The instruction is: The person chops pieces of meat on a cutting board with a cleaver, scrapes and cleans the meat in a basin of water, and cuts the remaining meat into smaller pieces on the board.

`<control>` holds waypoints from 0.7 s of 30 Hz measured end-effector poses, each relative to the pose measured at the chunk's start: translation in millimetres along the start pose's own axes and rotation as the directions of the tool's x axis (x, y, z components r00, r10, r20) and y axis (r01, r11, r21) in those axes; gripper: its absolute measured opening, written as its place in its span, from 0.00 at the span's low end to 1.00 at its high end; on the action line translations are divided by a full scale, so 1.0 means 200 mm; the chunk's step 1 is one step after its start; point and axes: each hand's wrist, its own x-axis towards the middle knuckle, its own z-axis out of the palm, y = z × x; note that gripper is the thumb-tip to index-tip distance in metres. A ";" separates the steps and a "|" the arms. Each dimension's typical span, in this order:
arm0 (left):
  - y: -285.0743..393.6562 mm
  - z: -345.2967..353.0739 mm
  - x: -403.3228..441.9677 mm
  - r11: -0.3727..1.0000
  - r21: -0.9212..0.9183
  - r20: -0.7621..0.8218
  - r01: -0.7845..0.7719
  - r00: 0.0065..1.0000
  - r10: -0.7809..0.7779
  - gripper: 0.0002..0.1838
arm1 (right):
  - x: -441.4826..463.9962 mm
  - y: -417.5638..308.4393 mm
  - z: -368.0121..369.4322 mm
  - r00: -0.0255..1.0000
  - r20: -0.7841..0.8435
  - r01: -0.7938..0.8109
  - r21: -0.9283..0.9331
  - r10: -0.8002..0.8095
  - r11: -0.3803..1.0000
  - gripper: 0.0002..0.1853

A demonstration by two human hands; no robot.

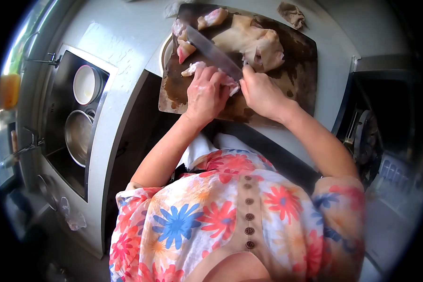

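Observation:
My right hand point(263, 91) is closed round the handle of a kitchen knife point(214, 52), whose broad blade points up and to the left across the cutting board point(174, 96). Under the curled fingers of my left hand point(206, 91) is a pale pink piece of raw meat point(230, 84), pressed to the board beside the blade. Several cut pieces lie left of the knife, among them a pink-edged meat chunk point(185, 50) and another chunk point(212, 19) near the top. Beyond the knife sits a large pale piece of skin-on meat point(249, 40).
To the left is a sink point(63, 155) holding a white bowl point(86, 84) and a metal pot point(78, 134). A crumpled brown cloth or paper point(291, 15) lies behind the board. A stove burner point(364, 134) stands at the right. Part of a white dish point(166, 51) shows beside the board.

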 end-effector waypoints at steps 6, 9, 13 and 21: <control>-0.01 0.01 0.00 1.000 -0.029 -0.030 0.002 1.000 -0.003 0.12 | -0.26 0.09 -0.01 0.965 0.154 -0.193 -0.140 0.214 0.971 0.07; 0.02 0.01 0.01 0.998 -0.048 -0.069 -0.028 0.997 0.024 0.07 | -0.02 0.01 0.04 0.998 0.038 -0.039 -0.167 0.046 0.985 0.07; 0.02 0.01 0.00 0.999 -0.022 -0.088 -0.036 0.996 0.034 0.09 | -0.18 0.03 -0.01 0.993 0.068 -0.083 -0.151 0.094 0.985 0.07; 0.06 0.02 -0.05 1.000 -0.017 -0.026 0.000 1.000 -0.001 0.12 | -0.36 0.01 0.05 0.993 0.062 -0.077 -0.287 0.099 0.955 0.09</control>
